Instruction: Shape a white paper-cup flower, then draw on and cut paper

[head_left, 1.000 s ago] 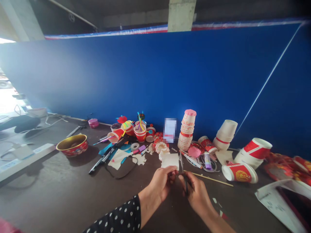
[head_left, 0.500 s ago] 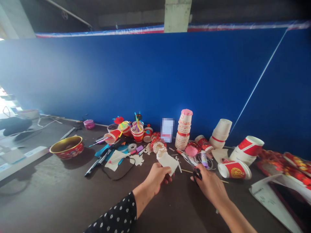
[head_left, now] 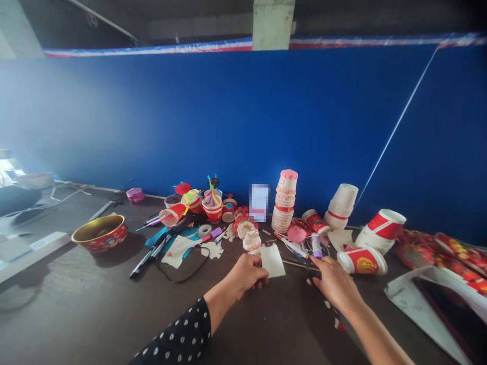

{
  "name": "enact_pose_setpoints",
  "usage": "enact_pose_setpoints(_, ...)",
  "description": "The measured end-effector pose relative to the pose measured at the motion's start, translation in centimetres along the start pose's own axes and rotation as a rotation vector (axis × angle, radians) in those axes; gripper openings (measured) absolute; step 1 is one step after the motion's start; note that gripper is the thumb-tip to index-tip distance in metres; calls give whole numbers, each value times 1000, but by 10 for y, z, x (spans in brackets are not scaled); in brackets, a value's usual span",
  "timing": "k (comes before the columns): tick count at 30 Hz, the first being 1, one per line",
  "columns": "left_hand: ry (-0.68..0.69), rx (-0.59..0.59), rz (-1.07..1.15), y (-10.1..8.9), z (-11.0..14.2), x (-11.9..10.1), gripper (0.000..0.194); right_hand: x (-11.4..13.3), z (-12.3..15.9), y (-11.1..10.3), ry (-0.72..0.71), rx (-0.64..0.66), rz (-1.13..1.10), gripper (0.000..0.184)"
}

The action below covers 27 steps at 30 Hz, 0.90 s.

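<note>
My left hand (head_left: pixel 249 272) is closed, pinching the left side of a small piece of white paper (head_left: pixel 273 261) just above the dark table. My right hand (head_left: pixel 335 283) is to the right, its thumb and index finger apart and nothing clearly visible between them. Its fingertips are close to a glue stick (head_left: pixel 316 247) with a purple base and a white-and-orange marker (head_left: pixel 292 245). The scissors are no longer plainly visible; the hand may cover them. A thin wooden stick (head_left: pixel 297 264) lies between the hands, and small paper scraps (head_left: pixel 327 304) lie below my right hand.
Behind the hands stands a tall stack of paper cups (head_left: pixel 283 208). More cups (head_left: pixel 361 261) are at the right, near a white tray (head_left: pixel 403 289). Decorated cups (head_left: pixel 213 209), pens (head_left: pixel 150 257) and a red-gold bowl (head_left: pixel 101 235) lie left. A blue partition (head_left: pixel 243 116) closes the back.
The white paper has turned more upright in my left hand. My right hand has shifted slightly right and its fingers have spread; the black-handled scissors it gripped no longer show in it.
</note>
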State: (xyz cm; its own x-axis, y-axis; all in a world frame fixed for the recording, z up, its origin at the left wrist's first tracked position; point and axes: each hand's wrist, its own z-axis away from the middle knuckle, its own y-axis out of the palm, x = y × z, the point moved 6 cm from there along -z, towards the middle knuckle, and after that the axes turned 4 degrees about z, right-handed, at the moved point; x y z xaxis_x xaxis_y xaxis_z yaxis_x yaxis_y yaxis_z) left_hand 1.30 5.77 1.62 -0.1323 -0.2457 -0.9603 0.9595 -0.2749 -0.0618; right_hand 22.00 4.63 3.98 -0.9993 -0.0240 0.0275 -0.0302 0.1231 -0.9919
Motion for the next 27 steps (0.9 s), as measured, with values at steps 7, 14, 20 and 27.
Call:
enact_pose_setpoints(7,13,20,-78,3,1,-1,17,-6,-4,6,-15,6,-34,54)
enact_pose_setpoints(14,9,42,-132,9,3,1,22,-8,-2,1,-46,-35,-73,41)
enact_pose_setpoints(20,28,70,-162,14,2,5,20,12,1,-15,-16,-160,-474,31)
enact_pose_setpoints(27,153,225,-166,28,8,3,12,58,10,-1,-129,8,-950,27)
